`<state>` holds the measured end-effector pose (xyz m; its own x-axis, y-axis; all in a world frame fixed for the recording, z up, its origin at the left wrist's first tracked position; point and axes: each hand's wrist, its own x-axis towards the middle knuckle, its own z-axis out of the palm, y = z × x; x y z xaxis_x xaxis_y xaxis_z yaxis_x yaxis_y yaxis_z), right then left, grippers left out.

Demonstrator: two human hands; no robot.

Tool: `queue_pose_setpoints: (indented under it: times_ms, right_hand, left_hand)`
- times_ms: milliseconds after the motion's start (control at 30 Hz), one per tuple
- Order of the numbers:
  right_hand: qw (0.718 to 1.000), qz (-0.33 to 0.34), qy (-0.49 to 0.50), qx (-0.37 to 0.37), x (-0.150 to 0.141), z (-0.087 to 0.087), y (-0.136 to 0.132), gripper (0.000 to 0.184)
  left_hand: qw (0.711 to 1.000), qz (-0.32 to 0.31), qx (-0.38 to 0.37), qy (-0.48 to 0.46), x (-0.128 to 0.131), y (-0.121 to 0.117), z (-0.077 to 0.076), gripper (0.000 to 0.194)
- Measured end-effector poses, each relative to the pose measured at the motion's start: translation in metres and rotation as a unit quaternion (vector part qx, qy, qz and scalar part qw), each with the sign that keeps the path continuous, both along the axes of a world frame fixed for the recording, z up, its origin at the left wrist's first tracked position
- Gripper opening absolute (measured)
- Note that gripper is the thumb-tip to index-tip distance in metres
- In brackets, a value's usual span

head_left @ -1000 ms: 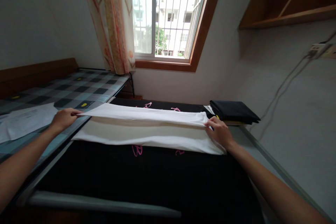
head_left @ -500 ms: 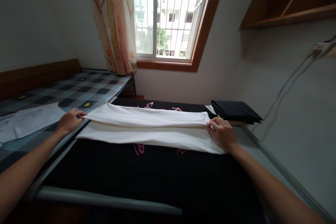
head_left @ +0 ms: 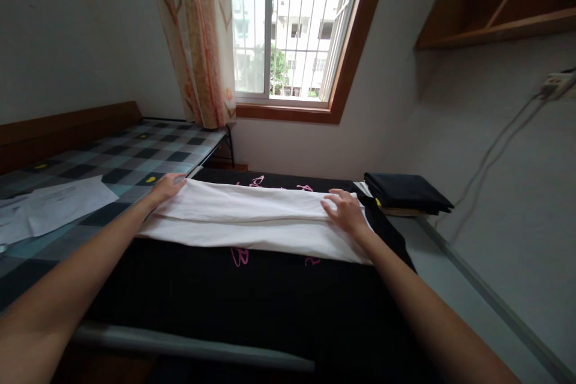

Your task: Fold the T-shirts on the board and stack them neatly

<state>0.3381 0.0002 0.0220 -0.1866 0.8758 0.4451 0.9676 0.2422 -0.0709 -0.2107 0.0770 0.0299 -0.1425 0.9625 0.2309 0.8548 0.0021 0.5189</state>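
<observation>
A long white cloth (head_left: 252, 231), folded lengthwise into a strip, lies across a black cover (head_left: 270, 306) with pink lettering. At the strip's far left corner rests my left hand (head_left: 168, 189), its fingers stretched along the edge. My right hand (head_left: 345, 211) lies palm down on the right end of the white fabric with fingers spread. A crease line runs along the strip's middle between the two hands. The undersides of both hands are hidden.
A checked mattress (head_left: 180, 147) with paper sheets (head_left: 63, 204) on it is to the left. A folded black item (head_left: 405, 192) sits at the far right of the table (head_left: 450, 264). Behind are a barred window (head_left: 297, 42) and a curtain (head_left: 198, 42).
Both hands have let go of the fold's near edge. My left hand has moved right and away to the far corner; my right hand has moved left onto the cloth, fingers spreading. The upper layer now lies flatter.
</observation>
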Motion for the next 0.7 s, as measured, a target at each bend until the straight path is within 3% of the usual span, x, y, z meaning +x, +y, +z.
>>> queue_pose_setpoints:
  times_ms: [200,300,400,467,600,700]
  right_hand:
    - [0.993,-0.006,-0.028,-0.116,-0.030,-0.023,0.003,0.056]
    - [0.991,-0.009,-0.030,-0.126,-0.028,-0.027,0.001,0.058]
    - [0.991,-0.013,-0.024,-0.129,-0.026,-0.027,0.000,0.058]
    - [0.992,-0.015,-0.016,-0.123,-0.027,-0.027,0.000,0.057]
    - [0.994,-0.013,-0.005,-0.106,-0.028,-0.025,-0.002,0.053]
    - [0.995,-0.010,-0.002,-0.102,-0.027,-0.025,-0.002,0.052]
  left_hand:
    - [0.975,-0.029,0.007,0.221,0.048,-0.003,-0.011,0.043]
    - [0.974,-0.007,0.013,0.225,0.046,-0.010,-0.014,0.046]
    - [0.987,0.008,0.008,0.160,0.025,-0.017,-0.014,0.044]
    - [0.997,0.048,-0.033,0.054,0.006,-0.023,-0.012,0.039]
    - [0.966,0.143,-0.167,-0.135,-0.024,-0.042,-0.002,0.026]
    - [0.952,0.139,-0.204,-0.184,-0.028,-0.056,0.001,0.031]
